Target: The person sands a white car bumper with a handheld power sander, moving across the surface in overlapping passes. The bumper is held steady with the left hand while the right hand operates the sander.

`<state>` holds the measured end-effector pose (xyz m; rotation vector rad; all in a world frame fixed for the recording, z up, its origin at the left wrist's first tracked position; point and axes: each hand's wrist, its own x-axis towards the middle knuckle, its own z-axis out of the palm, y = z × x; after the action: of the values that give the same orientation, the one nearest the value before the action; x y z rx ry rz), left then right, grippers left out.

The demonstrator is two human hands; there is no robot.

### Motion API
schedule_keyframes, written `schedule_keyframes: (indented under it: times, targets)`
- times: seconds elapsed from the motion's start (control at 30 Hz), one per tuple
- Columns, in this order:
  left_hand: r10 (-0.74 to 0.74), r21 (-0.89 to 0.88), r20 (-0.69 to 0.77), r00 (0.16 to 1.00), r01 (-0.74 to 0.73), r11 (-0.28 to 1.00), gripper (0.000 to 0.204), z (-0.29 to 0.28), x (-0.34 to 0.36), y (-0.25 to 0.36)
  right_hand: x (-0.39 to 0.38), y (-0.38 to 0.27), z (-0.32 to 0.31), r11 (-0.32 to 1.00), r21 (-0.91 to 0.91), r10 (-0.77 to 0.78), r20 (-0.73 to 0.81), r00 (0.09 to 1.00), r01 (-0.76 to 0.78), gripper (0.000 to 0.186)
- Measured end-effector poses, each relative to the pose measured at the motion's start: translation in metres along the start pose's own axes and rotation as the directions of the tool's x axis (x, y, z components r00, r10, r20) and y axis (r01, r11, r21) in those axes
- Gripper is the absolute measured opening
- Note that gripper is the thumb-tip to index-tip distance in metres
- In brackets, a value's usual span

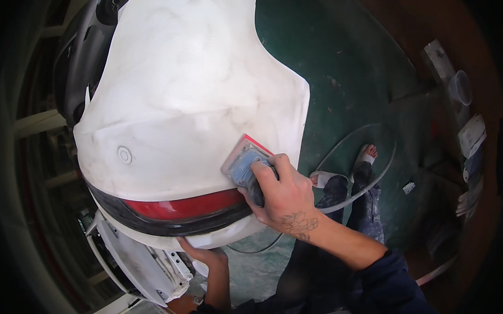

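Note:
A white car bumper (170,93) with dusty, dull grey smudges fills the middle of the view. It has a round sensor (124,155), a red reflector strip (189,206) and black trim (149,224) along its near side. My right hand (286,190) is closed round a small blue-grey sander (244,167) with a red-edged pad. The pad lies on the white surface just above the reflector's right end. My left hand (202,255) grips the bumper's near edge from below; one digit shows at the rim, and the other fingers are hidden.
A grey hose (366,188) loops over the green floor (343,60) by my legs and feet. Dark car parts (83,68) stand at the far left, with a pale metal-and-plastic part (142,258) below the bumper. At right are a clear cup (460,88) and a glove (467,203).

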<state>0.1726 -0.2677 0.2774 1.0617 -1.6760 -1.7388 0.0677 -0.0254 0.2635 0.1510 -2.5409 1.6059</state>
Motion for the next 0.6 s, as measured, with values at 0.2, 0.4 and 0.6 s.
schedule_keyframes:
  times: [0.2, 0.4, 0.6]
  targets:
    - [0.01, 0.005, -0.024, 1.0, -0.01, 1.0, 0.074, 0.011, -0.008, 0.004, 0.0, 0.011, 0.003, 1.0, 0.019, -0.009, -0.065, 0.998, 0.01, 0.057]
    - [-0.001, 0.029, 0.011, 1.0, 0.0, 1.0, 0.075, 0.002, -0.006, 0.003, 0.02, -0.032, 0.001, 0.998, -0.032, -0.049, 0.028, 0.998, 0.05, 0.058]
    - [0.035, 0.032, -0.011, 0.999, -0.035, 0.999, 0.078, 0.006, -0.006, 0.001, 0.0, 0.026, 0.007, 0.997, 0.023, 0.074, -0.163, 0.984, -0.071, 0.055]
